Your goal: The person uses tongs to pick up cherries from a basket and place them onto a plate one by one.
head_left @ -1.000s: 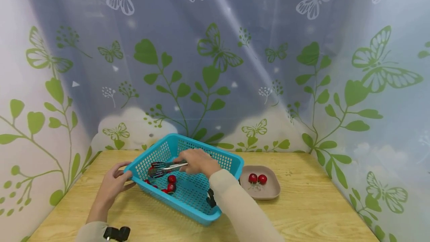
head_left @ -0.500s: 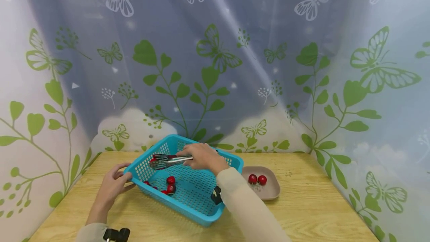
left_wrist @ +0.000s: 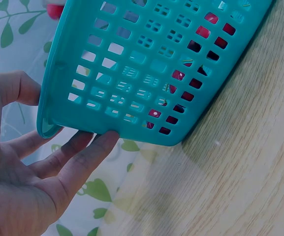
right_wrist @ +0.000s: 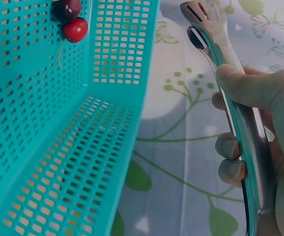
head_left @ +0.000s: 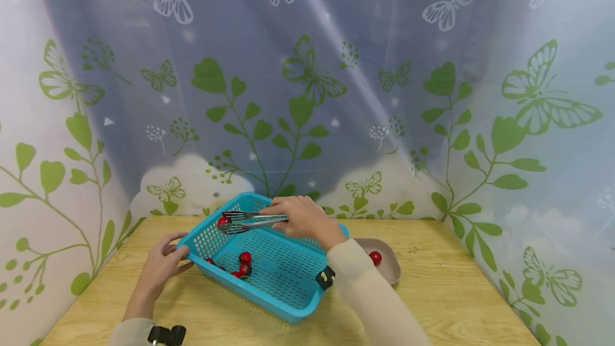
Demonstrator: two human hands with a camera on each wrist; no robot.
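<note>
My left hand point(head_left: 160, 268) grips the left corner of a blue plastic basket point(head_left: 288, 311), its thumb at the rim and its fingers under it in the left wrist view. Metal tongs point(head_left: 234, 228) are in my right hand point(head_left: 305, 220), fingers wrapped round their arms. A red cherry point(head_left: 223, 222) is at the tongs' tips, raised over the basket's left side. Several more cherries point(head_left: 245, 257) lie on the basket floor near the front left wall; two show as cherries point(right_wrist: 76, 30) in the right wrist view.
A beige square dish point(head_left: 393, 271) stands right of the basket, partly behind my right sleeve, with a cherry point(head_left: 376, 257) visible in it. Everything stands on a wood-grain table point(head_left: 447, 292). A butterfly-print curtain point(head_left: 365, 138) surrounds it at the back and sides.
My right hand has risen and moved right with the tongs, lifting a cherry up from the basket floor. My right sleeve now covers part of the dish. The left hand has stayed put.
</note>
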